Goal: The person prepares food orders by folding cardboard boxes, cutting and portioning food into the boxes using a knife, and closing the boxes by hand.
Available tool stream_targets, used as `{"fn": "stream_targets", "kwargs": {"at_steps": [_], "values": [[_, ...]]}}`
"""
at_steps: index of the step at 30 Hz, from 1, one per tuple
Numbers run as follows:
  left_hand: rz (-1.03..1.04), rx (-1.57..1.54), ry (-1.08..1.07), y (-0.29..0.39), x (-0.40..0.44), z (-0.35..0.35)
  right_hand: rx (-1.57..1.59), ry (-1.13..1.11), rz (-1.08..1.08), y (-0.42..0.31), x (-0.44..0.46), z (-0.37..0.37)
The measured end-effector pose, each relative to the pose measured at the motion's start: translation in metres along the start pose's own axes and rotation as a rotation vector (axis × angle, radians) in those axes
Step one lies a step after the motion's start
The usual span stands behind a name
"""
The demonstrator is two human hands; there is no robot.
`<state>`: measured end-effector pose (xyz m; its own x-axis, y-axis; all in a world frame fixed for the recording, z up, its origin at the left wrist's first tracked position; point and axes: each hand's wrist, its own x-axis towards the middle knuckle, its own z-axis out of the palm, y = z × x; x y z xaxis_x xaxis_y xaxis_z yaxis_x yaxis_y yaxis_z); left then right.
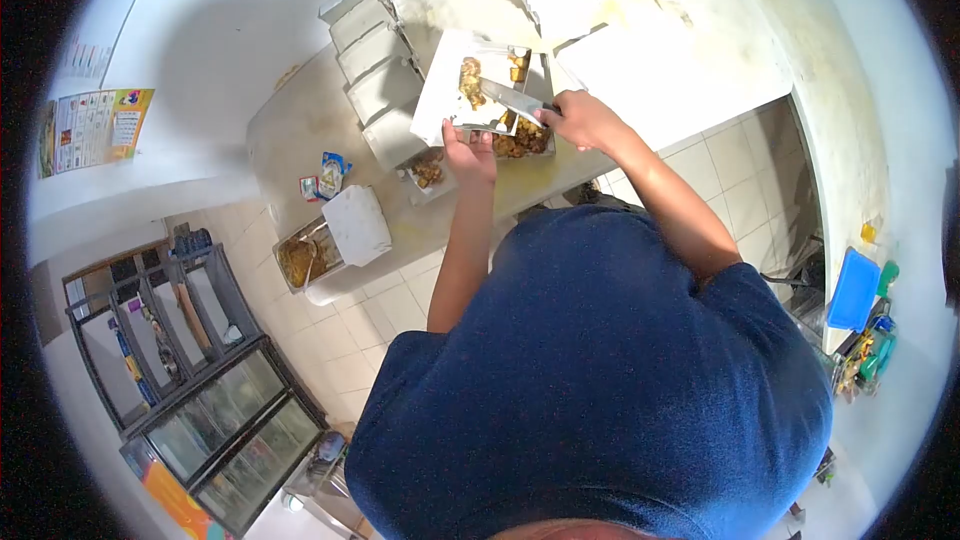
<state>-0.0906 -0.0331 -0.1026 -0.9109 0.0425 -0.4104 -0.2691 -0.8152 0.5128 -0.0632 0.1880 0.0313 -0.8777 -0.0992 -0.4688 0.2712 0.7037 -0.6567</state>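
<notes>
Left hand [468,155] pinching near edge of open white box [493,118], food pieces inside. Right hand [590,122] closed around handle of metal utensil [512,98], its tip at browned piece [471,83] in the box. Tray of browned pieces [532,140] just right of and partly under the box. Smaller food tray [428,173] near left. Row of empty boxes [378,65] to the left. Farther left, packets [333,174], then food pan [300,258] with white lid [357,225] partly over it, at table's [275,155] near edge.
</notes>
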Motion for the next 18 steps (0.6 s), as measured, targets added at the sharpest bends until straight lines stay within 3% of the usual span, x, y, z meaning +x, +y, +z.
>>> {"fn": "stream_targets", "kwargs": {"at_steps": [3,9,12,15,18], "values": [[0.002,0.056,0.159,-0.003,-0.001,0.005,-0.229,0.158,-0.034,0.007,0.011,0.014],[-0.102,0.057,0.115,0.008,0.004,-0.001,-0.168,0.122,-0.144,0.011,0.008,0.009],[-0.06,0.239,0.241,0.019,-0.002,0.01,0.02,-0.041,-0.082,0.01,0.005,-0.001],[-0.074,0.3,0.21,0.029,0.005,0.005,0.132,-0.029,-0.152,0.019,0.006,0.002],[-0.099,0.33,0.082,0.036,0.009,0.001,0.189,-0.088,-0.03,0.027,0.01,0.007]]}}
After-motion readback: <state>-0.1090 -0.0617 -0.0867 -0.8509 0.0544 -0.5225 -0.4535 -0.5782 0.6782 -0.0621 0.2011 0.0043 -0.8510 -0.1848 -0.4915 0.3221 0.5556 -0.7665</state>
